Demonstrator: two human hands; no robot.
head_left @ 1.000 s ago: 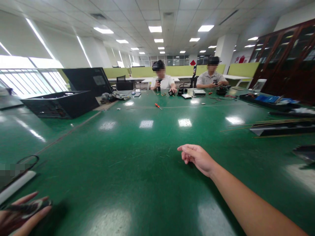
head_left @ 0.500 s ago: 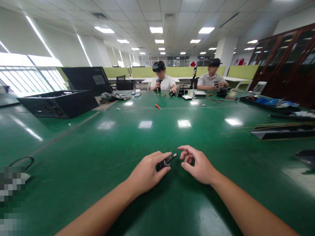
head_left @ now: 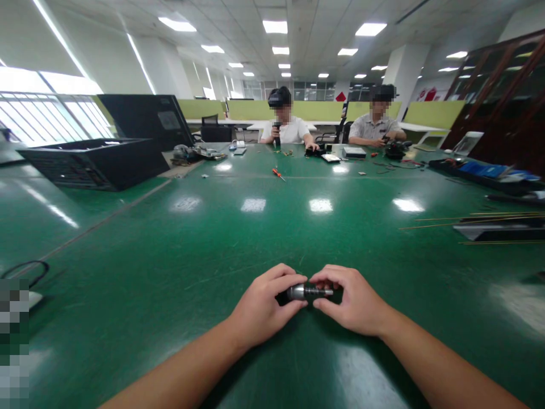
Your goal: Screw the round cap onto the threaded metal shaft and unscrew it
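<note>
My left hand is closed around a small dark cylinder with a silver collar, held low over the green table. From the collar a ribbed, spring-like shaft runs to the right and ends in a thin metal tip. My right hand curves around that tip, its thumb and fingers apart on either side of the shaft. A gap shows between thumb and fingers, and I see no grip on the part. The cylinder's rear end is hidden inside my left palm.
An orange screwdriver lies farther out on the green table. A black computer case stands at the left. Rods and a dark channel lie at the right. Two people work across the table.
The cylinder has turned from slanting up to the right to lying nearly level. My right hand has come in around its tip, and my left hand has shifted slightly right. The view has tilted down.
</note>
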